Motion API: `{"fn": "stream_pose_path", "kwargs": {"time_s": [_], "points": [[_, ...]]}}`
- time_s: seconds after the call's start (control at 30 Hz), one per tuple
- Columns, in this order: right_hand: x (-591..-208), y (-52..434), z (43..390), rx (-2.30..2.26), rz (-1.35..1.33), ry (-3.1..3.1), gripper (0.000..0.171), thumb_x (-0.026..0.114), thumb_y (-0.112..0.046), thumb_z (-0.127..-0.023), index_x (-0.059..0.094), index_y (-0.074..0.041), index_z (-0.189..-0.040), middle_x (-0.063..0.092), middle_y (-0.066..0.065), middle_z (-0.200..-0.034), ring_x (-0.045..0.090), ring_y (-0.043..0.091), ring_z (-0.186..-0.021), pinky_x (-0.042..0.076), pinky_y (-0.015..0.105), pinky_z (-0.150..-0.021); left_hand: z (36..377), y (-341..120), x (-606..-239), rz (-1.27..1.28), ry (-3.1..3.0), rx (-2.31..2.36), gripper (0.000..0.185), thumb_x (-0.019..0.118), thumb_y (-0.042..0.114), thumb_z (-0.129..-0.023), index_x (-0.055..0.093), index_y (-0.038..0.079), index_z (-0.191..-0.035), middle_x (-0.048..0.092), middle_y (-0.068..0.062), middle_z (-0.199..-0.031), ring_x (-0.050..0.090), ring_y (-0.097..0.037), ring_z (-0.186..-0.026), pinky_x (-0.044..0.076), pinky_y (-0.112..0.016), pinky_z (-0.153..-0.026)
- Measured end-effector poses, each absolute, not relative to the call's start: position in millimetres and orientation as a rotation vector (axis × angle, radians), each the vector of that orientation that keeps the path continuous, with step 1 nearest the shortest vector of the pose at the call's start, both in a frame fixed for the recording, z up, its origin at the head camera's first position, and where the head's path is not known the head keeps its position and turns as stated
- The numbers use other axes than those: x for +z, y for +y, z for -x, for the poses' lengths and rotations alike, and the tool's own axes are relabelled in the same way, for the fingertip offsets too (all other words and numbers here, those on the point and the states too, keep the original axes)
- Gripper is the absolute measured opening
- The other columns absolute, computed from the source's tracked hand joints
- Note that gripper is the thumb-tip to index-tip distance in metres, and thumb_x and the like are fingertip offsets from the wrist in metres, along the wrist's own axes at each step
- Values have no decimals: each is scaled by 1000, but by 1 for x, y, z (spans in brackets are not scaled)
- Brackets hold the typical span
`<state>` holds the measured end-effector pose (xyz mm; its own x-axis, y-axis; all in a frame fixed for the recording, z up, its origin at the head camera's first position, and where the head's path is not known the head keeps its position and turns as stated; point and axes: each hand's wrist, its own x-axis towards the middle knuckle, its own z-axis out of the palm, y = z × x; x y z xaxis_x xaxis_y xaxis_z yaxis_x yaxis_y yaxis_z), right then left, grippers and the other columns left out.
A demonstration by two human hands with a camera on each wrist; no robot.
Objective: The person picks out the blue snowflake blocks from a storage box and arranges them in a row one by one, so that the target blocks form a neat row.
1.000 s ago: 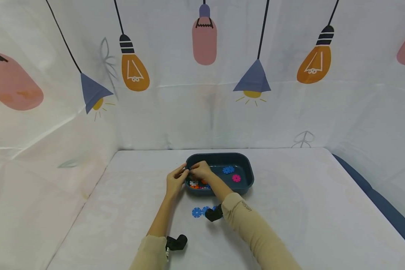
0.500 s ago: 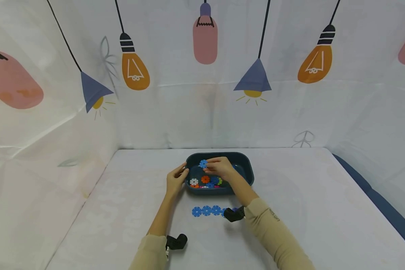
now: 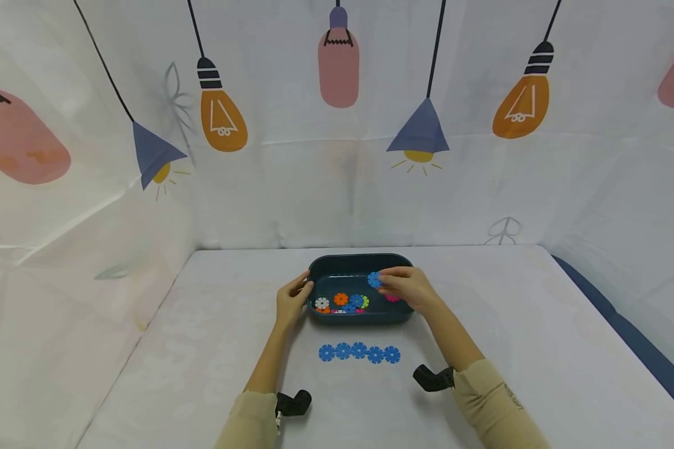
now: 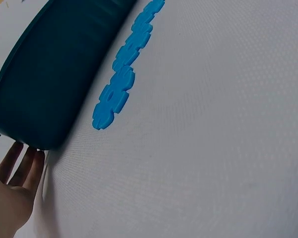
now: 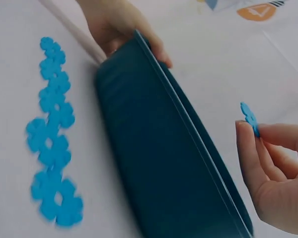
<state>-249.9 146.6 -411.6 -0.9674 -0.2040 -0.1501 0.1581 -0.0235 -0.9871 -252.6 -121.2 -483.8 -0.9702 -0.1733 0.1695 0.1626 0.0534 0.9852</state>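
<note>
A dark teal tray (image 3: 337, 318) stands on the white table with small flower-shaped plastic pieces inside. My left hand (image 3: 289, 304) holds its left end, fingers against the outer wall in the left wrist view. Over the right part of the tray, my right hand (image 3: 409, 289) pinches a blue flower-shaped piece (image 3: 374, 279) between thumb and fingers. The right wrist view shows this piece (image 5: 249, 119) edge-on, above the tray rim. In front of the tray lies a row of several blue flower-shaped pieces (image 3: 359, 350), joined edge to edge.
Inside the tray are orange (image 3: 341, 299), white (image 3: 322, 303), blue (image 3: 356, 300) and pink (image 3: 392, 298) pieces, mostly at the near left. A white sheet (image 3: 348, 187) printed with lamps hangs behind the table (image 3: 511, 324). Each wrist carries a black camera mount (image 3: 294, 403).
My right hand has come up from the tray's left side with a blue piece and moved right, uncovering the pieces inside and the blue row. The left hand stays at the tray.
</note>
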Motion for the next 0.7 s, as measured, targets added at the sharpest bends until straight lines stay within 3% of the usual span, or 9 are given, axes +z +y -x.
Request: {"fn": "stream_pose_path", "kwargs": {"time_s": [0.7], "points": [[-435, 229, 180, -2060, 42, 2078, 42, 60, -8, -84, 47, 21, -110, 63, 11, -90, 64, 17, -77, 51, 29, -72, 251, -120, -484, -39, -2097, -2002, 34, 62, 20, -83, 61, 10, -116, 59, -15, -111, 58, -22, -91, 51, -36, -73]]}}
